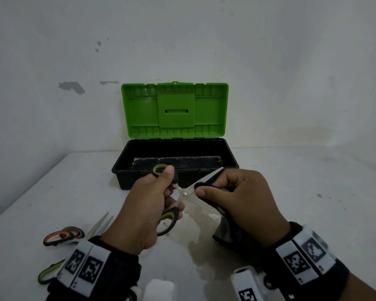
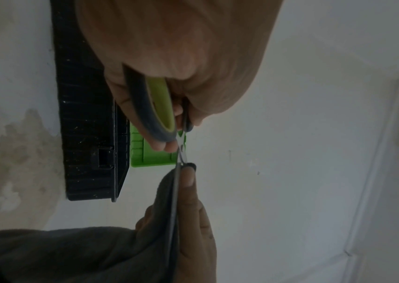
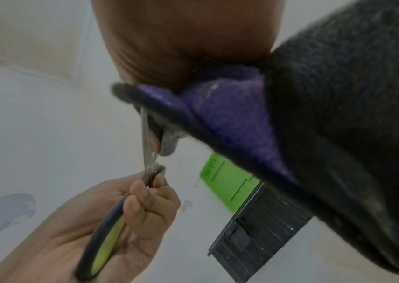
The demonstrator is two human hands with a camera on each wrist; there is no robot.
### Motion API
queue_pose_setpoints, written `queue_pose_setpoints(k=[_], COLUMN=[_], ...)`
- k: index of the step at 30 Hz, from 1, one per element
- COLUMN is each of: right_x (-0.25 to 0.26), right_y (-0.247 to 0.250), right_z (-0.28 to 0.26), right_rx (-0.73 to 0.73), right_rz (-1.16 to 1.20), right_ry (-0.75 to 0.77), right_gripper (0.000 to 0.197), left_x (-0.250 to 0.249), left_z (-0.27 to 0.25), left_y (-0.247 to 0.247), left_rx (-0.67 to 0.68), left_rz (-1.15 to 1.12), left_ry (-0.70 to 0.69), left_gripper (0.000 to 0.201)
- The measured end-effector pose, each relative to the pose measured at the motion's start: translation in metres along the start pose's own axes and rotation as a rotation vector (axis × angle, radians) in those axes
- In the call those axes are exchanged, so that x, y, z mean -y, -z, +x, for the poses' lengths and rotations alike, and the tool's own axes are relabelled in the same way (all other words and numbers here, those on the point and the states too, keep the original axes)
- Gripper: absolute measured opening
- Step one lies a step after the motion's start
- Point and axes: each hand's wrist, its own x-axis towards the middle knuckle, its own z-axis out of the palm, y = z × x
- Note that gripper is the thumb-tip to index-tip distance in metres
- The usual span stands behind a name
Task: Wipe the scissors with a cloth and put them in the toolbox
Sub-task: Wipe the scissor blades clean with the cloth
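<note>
Over the table in front of the toolbox, my left hand [image 1: 152,198] grips the black-and-green handles of a pair of scissors [image 1: 184,194]; the blades are spread apart. My right hand [image 1: 237,192] pinches a dark grey-and-purple cloth [image 1: 226,231] around one blade close to the pivot, and the rest of the cloth hangs below the palm. The left wrist view shows the handle loop [image 2: 159,107] in my fingers and the cloth [image 2: 72,252] folded over the blade. In the right wrist view the cloth [image 3: 326,95] fills the right side and the blade [image 3: 146,145] runs out of it. The toolbox [image 1: 230,157] stands open.
The toolbox's green lid [image 1: 175,109] is upright against the wall. Orange-handled scissors [image 1: 61,235] lie on the table at the left, and a green-handled pair [image 1: 48,272] is partly hidden by my left wrist. Damp stains [image 1: 204,246] mark the white table under my hands.
</note>
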Motion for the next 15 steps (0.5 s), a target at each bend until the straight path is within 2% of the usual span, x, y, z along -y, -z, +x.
queue_pose_setpoints(k=[4,8,12,15], right_x=[-0.005,0.004,-0.003,-0.004], right_y=[0.004,0.001,0.009,0.01], right_z=[0.005,-0.001,0.009,0.009], right_rx=[-0.111,-0.037,-0.132,-0.124], right_rz=[0.04,0.069,0.124,0.127], right_ry=[-0.049,-0.017,-0.059,-0.064], right_gripper=[0.033,0.033,0.03,0.029], left_x=[-0.002,-0.003,-0.004,-0.002], left_z=[0.0,-0.002,-0.004,-0.004], left_y=[0.0,-0.001,0.0,0.002], left_rx=[0.003,0.024,0.011,0.019], left_rz=[-0.01,-0.001,0.008,0.001], left_ry=[0.02,0.007,-0.006,0.005], left_gripper=[0.032,0.032,0.032,0.033])
